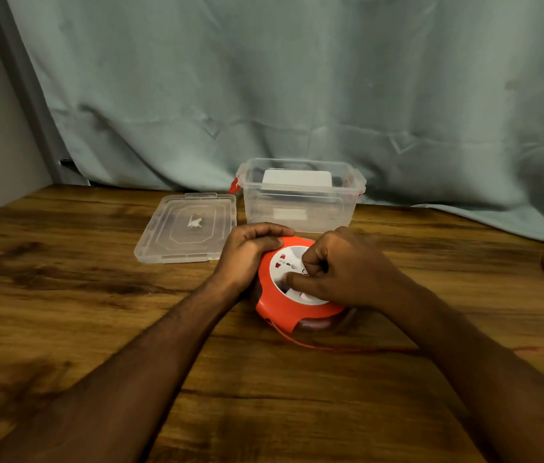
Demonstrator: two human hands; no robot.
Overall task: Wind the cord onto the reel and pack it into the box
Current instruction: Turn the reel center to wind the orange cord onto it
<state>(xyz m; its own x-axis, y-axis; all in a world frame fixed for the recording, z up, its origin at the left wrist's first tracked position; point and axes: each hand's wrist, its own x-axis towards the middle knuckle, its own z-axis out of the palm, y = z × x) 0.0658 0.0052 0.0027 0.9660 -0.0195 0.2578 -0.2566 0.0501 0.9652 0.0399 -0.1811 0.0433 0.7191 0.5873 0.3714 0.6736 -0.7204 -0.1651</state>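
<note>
text: none legible | reel [297,307] face markings (too blurred) | lid [186,228] unclear

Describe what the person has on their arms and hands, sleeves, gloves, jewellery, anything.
Nothing worn shows. The left hand and right hand are bare, without gloves, rings or a watch, and both forearms are uncovered up to the frame's bottom edge, with no sleeve in view.

1. Beyond the grip on the reel [292,304], the open box [300,195] stands close, blocking the far side.
2. Far-left, the lid [187,228] lies flat.
3. The cord [347,348] trails rightward across the desk [63,312].
4. Left of the grip, bare desk.
</note>
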